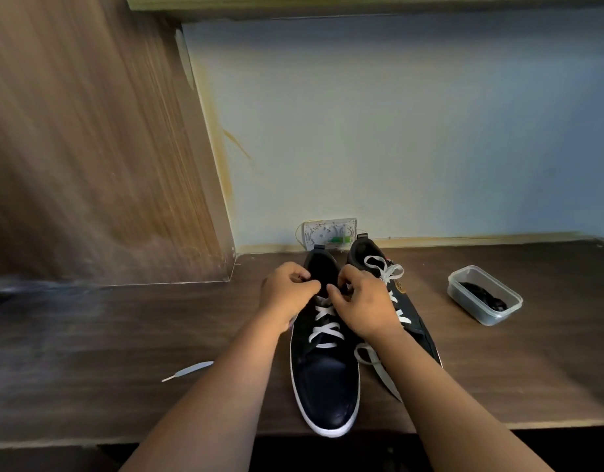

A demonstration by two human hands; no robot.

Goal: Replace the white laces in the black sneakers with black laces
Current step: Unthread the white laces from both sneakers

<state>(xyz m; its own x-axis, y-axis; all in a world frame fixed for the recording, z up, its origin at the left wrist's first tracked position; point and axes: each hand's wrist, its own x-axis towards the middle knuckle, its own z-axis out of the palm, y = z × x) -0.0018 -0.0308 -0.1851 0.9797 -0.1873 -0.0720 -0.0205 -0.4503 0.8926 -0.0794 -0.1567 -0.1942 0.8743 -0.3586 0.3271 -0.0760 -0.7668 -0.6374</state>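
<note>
Two black sneakers with white soles stand side by side on the dark wooden desk, toes toward me. The left sneaker [324, 376] has a white lace [324, 330] crossed through its lower eyelets. My left hand [287, 291] and my right hand [365, 301] meet over its upper eyelets, fingers curled and pinching the lace there. The right sneaker [413, 321] lies partly behind my right forearm, its white lace [384, 267] looped near the collar. A loose white lace end [188, 370] lies on the desk to the left. Black laces [484, 296] lie in a clear container.
The clear plastic container [498, 316] stands at the right on the desk [123, 335]. A white wall socket plate [329, 233] sits behind the sneakers. A wooden side panel [89, 148] rises at the left. The desk's front edge runs just below the left sneaker's toe.
</note>
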